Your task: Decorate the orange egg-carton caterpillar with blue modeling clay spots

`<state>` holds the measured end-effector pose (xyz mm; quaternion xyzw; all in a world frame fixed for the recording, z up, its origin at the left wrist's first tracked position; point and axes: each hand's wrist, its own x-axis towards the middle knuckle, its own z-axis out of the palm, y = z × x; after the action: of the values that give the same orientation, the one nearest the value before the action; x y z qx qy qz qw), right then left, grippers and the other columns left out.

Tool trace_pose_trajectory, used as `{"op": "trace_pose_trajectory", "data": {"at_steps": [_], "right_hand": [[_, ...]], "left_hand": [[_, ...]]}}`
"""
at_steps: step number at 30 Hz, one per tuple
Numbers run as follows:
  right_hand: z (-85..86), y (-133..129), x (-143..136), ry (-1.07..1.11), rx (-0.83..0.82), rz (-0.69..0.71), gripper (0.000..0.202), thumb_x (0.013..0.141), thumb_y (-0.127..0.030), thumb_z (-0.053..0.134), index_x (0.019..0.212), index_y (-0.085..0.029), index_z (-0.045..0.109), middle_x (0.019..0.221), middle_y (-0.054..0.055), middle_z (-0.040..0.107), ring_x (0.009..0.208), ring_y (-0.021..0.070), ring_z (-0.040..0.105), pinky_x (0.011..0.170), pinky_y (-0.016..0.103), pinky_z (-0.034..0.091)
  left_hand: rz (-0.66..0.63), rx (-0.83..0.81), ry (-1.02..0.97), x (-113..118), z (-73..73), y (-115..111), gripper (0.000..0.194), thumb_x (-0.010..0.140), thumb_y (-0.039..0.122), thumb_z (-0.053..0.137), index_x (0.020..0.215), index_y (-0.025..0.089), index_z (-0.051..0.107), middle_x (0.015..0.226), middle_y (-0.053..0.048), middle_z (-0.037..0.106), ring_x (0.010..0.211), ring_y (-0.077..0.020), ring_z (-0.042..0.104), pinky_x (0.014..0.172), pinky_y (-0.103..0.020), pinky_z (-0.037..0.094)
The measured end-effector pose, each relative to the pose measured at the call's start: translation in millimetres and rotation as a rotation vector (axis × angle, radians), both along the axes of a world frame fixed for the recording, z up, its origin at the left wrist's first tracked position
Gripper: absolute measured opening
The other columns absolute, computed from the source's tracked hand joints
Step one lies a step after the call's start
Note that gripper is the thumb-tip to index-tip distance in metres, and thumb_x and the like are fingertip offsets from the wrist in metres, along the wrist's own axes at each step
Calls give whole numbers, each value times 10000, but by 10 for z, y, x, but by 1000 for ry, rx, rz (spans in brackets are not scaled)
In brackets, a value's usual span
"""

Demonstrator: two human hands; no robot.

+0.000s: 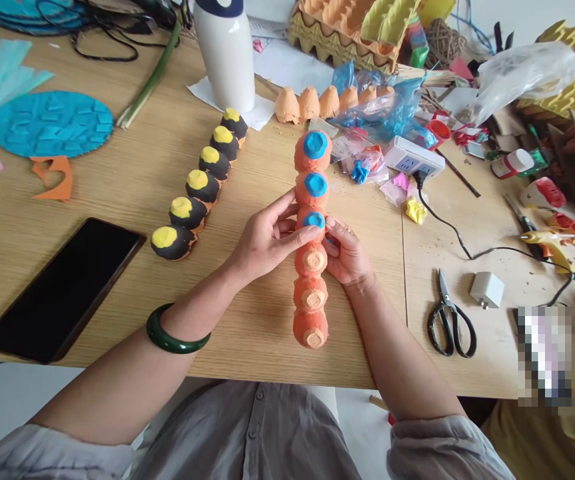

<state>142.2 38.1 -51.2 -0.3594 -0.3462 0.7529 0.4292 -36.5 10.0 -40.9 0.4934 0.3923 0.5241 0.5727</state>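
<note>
Held up over the table is an orange egg-carton strip [310,293], a row of several cups. Its three far cups carry blue clay caps [316,185]; the near cups have bare pale tips. My left hand [270,235] grips the strip from the left, its thumb resting at the third blue cap. On the right side, my right hand [346,252] closes round the same strip, with a bit of blue between its fingers. Left of my hands lies a second egg-carton strip [204,186], black with yellow caps.
A phone [64,287] lies at the left near the table's edge. Scissors [450,317], a white plug adapter [488,289] and a power strip [414,157] with its cord lie on the right. A white bottle [226,57] and egg trays [352,30] stand at the back.
</note>
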Motion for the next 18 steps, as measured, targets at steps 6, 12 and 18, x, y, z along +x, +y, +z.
{"op": "trace_pose_trajectory", "data": {"at_steps": [6, 12, 18], "right_hand": [[-20, -5, -14, 17, 1, -12, 584, 728, -573, 1062, 720, -233, 587, 551, -148, 324, 514, 41, 123, 494, 219, 195], [0, -8, -8, 3, 4, -29, 557, 772, -528, 1040, 713, -237, 569, 551, -145, 328, 507, 45, 131, 487, 218, 210], [72, -37, -46, 4, 43, 20, 592, 650, -558, 1116, 720, -216, 639, 552, -135, 443, 484, 21, 147, 455, 191, 203]], "left_hand": [[123, 12, 133, -8, -56, -51, 944, 827, 569, 1043, 1633, 212, 708, 1442, -114, 857, 1171, -298, 866, 1006, -328, 696], [57, -179, -102, -26, 4, -2, 884, 856, 701, 980, 1558, 218, 744, 1416, -131, 850, 1172, -297, 848, 925, -350, 706], [-2, -290, -204, -22, 78, 5, 571, 797, 694, 1005, 1085, 225, 858, 1090, -71, 855, 986, -254, 793, 822, -340, 664]]}}
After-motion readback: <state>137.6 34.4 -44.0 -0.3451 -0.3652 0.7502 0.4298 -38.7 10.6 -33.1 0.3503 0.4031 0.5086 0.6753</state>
